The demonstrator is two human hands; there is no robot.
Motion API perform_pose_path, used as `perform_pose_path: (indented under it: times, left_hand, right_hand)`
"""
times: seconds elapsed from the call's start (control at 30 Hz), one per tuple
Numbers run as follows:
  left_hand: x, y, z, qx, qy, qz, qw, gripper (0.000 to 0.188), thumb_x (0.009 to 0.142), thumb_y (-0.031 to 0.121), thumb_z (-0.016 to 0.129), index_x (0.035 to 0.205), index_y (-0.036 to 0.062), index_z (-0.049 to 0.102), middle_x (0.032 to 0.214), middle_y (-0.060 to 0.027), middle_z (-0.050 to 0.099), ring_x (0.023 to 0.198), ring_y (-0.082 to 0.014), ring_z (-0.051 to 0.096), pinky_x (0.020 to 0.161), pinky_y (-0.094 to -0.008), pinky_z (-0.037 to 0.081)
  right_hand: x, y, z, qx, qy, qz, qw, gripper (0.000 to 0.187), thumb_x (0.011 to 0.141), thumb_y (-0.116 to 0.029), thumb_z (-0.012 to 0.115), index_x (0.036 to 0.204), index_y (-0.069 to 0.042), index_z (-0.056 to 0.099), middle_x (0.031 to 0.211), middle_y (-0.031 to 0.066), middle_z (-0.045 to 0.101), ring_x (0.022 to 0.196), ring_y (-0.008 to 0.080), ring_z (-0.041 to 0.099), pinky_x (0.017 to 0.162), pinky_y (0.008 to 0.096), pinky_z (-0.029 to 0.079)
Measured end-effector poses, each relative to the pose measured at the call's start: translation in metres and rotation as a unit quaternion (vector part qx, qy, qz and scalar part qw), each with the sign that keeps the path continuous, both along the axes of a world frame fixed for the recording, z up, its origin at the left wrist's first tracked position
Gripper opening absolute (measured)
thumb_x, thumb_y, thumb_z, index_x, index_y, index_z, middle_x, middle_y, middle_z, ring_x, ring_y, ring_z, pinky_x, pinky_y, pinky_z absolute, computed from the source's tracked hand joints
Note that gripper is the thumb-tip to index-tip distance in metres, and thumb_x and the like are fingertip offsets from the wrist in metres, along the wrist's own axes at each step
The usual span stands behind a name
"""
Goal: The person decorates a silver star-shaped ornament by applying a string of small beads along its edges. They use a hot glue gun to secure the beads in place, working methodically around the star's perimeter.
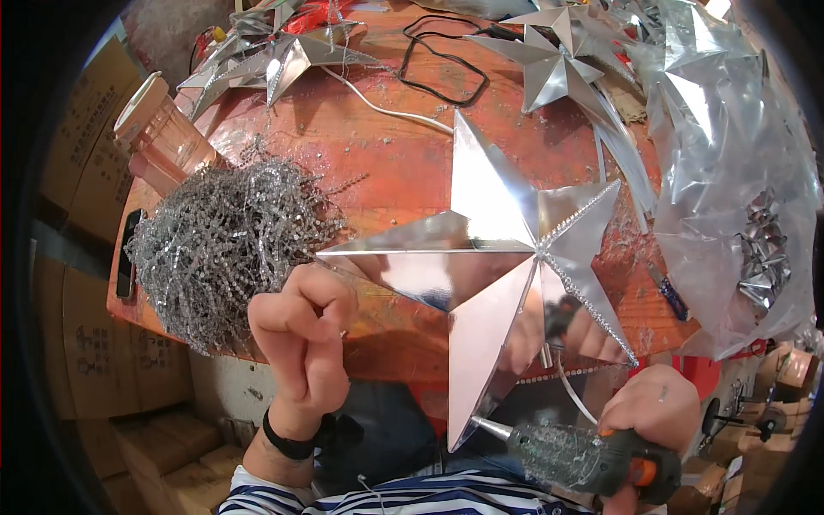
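A shiny silver five-pointed star (493, 197) spans the middle, its lower points reaching past the table's near edge. Rhinestone trim (588, 296) runs along its two right-hand ridges, and a loose length hangs behind the lower right point. My left hand (305, 339) is closed, fingers curled in a pinch just under the star's left tip; what it pinches, if anything, is too small to make out. In my right hand (657, 412) is a dark glue gun (558, 455), its nozzle beside the star's lower left point. Left of the star lies a heap of silver bead strands (232, 245).
More silver stars (296, 60) lie at the table's far side. A clear plastic bag (712, 180) covers the right side, with a blue-handled knife (669, 292) beside it. A lidded cup (163, 137), a phone (129, 253) and a black cord (442, 60) also lie around the red table (369, 159).
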State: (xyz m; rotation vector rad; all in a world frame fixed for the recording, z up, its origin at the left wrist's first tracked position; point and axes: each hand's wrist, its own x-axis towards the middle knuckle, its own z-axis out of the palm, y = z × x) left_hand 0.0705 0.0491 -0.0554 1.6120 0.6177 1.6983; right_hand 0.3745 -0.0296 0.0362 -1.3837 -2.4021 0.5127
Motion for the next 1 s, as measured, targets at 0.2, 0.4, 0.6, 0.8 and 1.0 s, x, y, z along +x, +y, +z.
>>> perform_pose_path:
  times: [0.2,0.4,0.6,0.8,1.0]
  left_hand:
    - [-0.002,0.001,-0.004,0.039,0.058,0.021,0.997,0.032,0.088,-0.009,0.043,0.102,0.0138,0.025,0.087,-0.0095,0.046,0.075,-0.0161,0.044,0.073,-0.0331,0.042]
    - [0.000,0.004,-0.001,0.030,0.059,0.015,0.998,0.034,0.091,-0.008,0.048,0.106,0.0135,0.026,0.093,-0.0100,0.045,0.079,-0.0180,0.047,0.080,-0.0375,0.045]
    - [-0.002,-0.002,0.002,-0.009,0.073,0.026,0.997,0.019,0.095,-0.001,0.049,0.108,0.0081,0.039,0.098,-0.0101,0.047,0.088,-0.0206,0.053,0.087,-0.0416,0.046]
    - [-0.011,-0.011,0.002,0.032,0.145,0.140,0.979,0.011,0.093,-0.005,0.051,0.097,0.0039,0.057,0.091,-0.0080,0.053,0.082,-0.0192,0.058,0.076,-0.0315,0.047]
    - [-0.027,-0.044,-0.004,0.052,0.019,0.150,0.987,0.020,0.089,-0.007,0.051,0.101,0.0058,0.042,0.078,-0.0067,0.053,0.068,-0.0162,0.052,0.062,-0.0267,0.046]
  right_hand:
    - [-0.018,-0.003,0.000,0.034,0.090,-0.050,0.994,0.016,0.051,-0.029,0.060,0.063,-0.019,0.061,0.060,-0.0054,0.058,0.057,0.0177,0.058,0.052,0.0308,0.043]
    - [-0.019,-0.004,-0.003,0.040,0.122,0.016,0.992,0.015,0.054,-0.027,0.061,0.065,-0.017,0.061,0.061,-0.0052,0.059,0.056,0.0177,0.058,0.051,0.0306,0.043]
    - [0.012,-0.009,-0.003,0.100,0.149,0.039,0.983,0.018,0.066,-0.022,0.068,0.082,-0.013,0.065,0.081,0.0017,0.067,0.070,0.0206,0.064,0.059,0.0303,0.048]
    - [0.057,-0.040,-0.041,0.173,0.284,-0.347,0.877,0.033,0.086,-0.024,0.067,0.105,0.003,0.061,0.094,0.0093,0.061,0.087,0.0216,0.058,0.075,0.0314,0.047]
    - [0.043,-0.006,-0.045,0.082,-0.056,-0.307,0.946,0.040,0.080,-0.004,0.062,0.119,0.000,0.052,0.119,0.0164,0.053,0.112,0.0352,0.051,0.097,0.0379,0.039]
